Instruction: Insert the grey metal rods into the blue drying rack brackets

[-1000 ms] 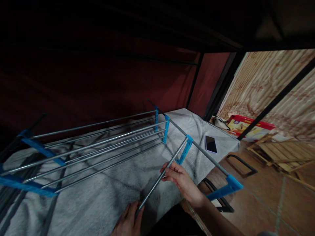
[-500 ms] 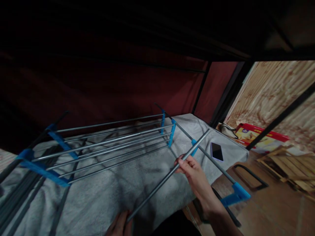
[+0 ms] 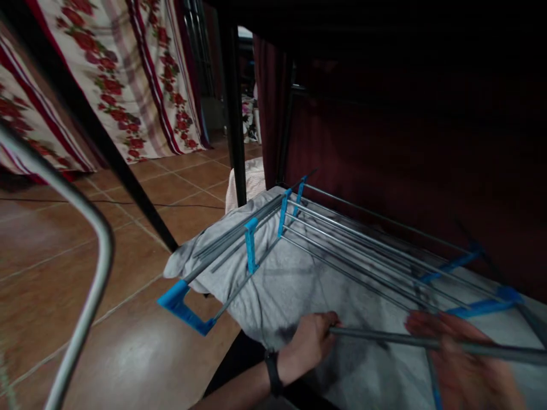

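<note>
My left hand [image 3: 314, 341], a dark band on its wrist, is closed round the near end of a loose grey metal tube [image 3: 384, 336]. My right hand [image 3: 465, 356], smeared by motion, grips the same tube farther right, with the thumb across it. The tube runs nearly level toward the right edge of the view. Behind it lies a partly assembled rack of metal rods [image 3: 363, 242] joined by blue plastic brackets [image 3: 282, 212]. One blue corner bracket [image 3: 186, 310] juts past the cloth's left edge, and another blue bracket [image 3: 251, 245] stands between two tubes.
The rack rests on a grey cloth [image 3: 290, 290] under a dark frame. More loose tubes [image 3: 233, 236] lie at its left end. A bent pale metal tube [image 3: 96, 267] rises at the left over the tiled floor [image 3: 137, 341]. A flowered curtain [image 3: 123, 74] hangs behind.
The view has swung left to the rack's other end. The held tube has turned from a steep slant to nearly level. Both hands stay on it.
</note>
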`<state>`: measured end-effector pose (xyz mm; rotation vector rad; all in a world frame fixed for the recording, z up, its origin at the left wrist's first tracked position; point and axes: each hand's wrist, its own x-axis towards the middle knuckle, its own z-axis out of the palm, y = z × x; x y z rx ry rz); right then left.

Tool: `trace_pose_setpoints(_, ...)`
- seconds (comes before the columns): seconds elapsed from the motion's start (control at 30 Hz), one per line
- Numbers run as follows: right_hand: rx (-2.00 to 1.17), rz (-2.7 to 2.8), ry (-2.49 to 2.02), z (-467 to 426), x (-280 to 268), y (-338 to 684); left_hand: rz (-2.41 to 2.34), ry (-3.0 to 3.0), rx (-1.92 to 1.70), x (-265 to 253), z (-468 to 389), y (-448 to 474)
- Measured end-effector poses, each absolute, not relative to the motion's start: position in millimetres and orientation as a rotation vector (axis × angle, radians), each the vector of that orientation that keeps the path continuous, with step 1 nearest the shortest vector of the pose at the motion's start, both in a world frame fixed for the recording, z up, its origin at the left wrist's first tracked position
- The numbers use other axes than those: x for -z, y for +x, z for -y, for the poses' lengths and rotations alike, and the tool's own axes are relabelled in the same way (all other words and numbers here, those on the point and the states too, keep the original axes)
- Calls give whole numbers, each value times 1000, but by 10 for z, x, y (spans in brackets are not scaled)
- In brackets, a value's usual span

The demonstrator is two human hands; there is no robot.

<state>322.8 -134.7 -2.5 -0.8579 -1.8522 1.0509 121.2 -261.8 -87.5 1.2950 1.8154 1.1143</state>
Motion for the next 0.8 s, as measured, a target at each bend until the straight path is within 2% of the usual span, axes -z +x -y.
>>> trace_pose_setpoints(0.07, -1156, 1854, -906, 1522, -4, 2878, -1712, 1268, -1178, 853, 2612, 1324)
trace_pose_setpoints(0.23, -969, 1954, -1004, 1615, -61, 2571, -1636, 1281, -1336, 827, 2654, 1365)
trace_pose_setpoints(0.37, -864, 2104, -990, 1496, 95, 2584, -1711, 1168, -1483, 882, 2708, 1240)
trace_pose_setpoints(0.53, -570, 2274, -728, 1465, 466, 2478, -1882, 1190, -1533, 911, 2724, 1113)
trace_pose_setpoints(0.8, -60, 2392, -376, 1448, 958, 2586, -2031, 1773, -1548, 663, 2877, 1110)
